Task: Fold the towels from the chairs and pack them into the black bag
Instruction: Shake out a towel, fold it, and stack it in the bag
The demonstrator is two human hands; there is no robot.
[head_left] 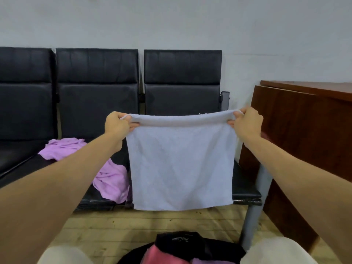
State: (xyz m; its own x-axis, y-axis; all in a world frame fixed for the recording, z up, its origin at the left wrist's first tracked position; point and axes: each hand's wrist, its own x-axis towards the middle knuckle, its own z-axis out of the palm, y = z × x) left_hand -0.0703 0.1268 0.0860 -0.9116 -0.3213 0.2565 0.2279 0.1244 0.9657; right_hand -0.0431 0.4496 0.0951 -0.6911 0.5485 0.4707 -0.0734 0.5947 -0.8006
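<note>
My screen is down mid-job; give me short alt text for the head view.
The left hand and right hand hold a pale blue towel up by its top corners before a row of black chairs. A crumpled purple towel lies on a seat behind the left arm; the open black bag below holds pink and purple cloth.

Our hanging towel (181, 164) is before the chairs (97, 82); the crumpled towel (112, 178) lies on the middle seat, to its left; the bag (200, 244) sits nearest us.
</note>
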